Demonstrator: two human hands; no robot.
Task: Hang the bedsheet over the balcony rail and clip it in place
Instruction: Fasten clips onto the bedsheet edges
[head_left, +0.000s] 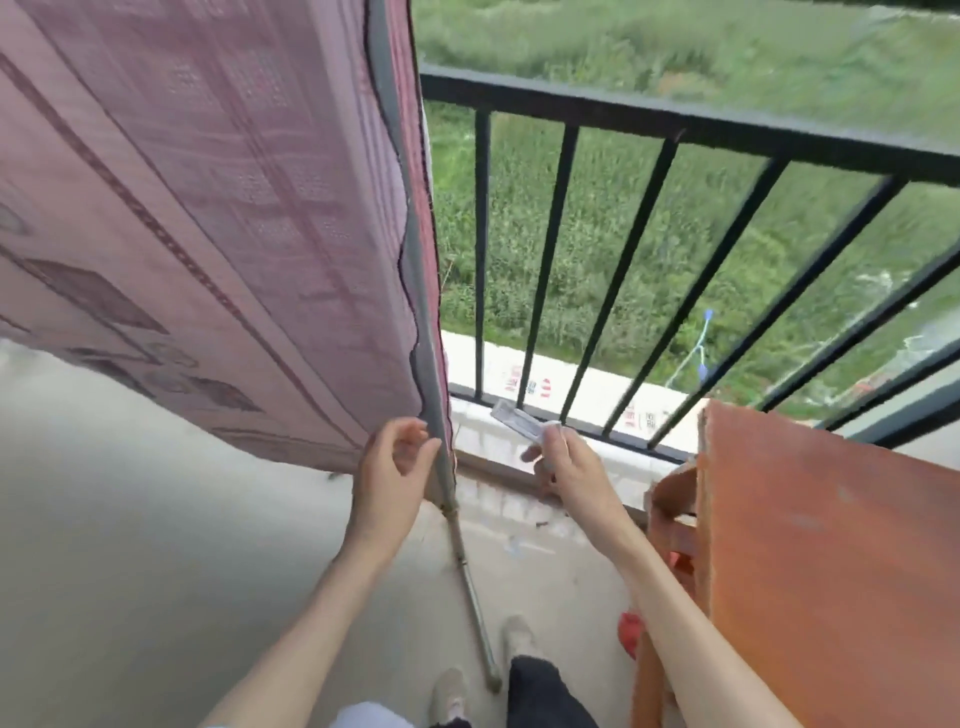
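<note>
Red print on ledge, nothing legible.
Red marks, approx. char-shaped, stamped on pale ledge strip (524, 382) under railing bars (550, 270), one cluster near bedsheet edge, another further right by wooden table; all too blurred & small to read. Pale flat clip (519, 418) pinched in right hand (563, 457): faint lines on it, no letters made out. Bedsheet (208, 208): woven squares & stripes only, no text. No nos., brands or signs elsewhere.
</note>
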